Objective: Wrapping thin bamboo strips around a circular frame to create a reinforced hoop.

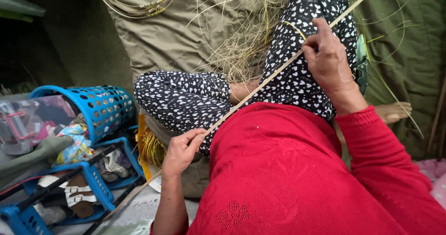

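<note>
Bamboo, or some pale cane like it: a long thin strip (260,86) runs on a slant from about seven o'clock to one o'clock across the person's lap. The left hand (180,152) pinches it low down, thumb and fingers closed on it. The right hand (329,54) is wrapped round it higher up and also grips a green-handled blade (361,65) (edge mostly hidden behind the hand). By my reading the strip is being shaved or split thin; the next stroke would call for a steady pull along the strip with the blade kept shallow. Loose shavings (241,49) lie heaped at twelve o'clock on an olive cloth (176,35). No packages, labels or signs show clearly; at nine o'clock stands a blue perforated basket (104,107), tipped over, with blue crates (93,184) of clutter below it.
</note>
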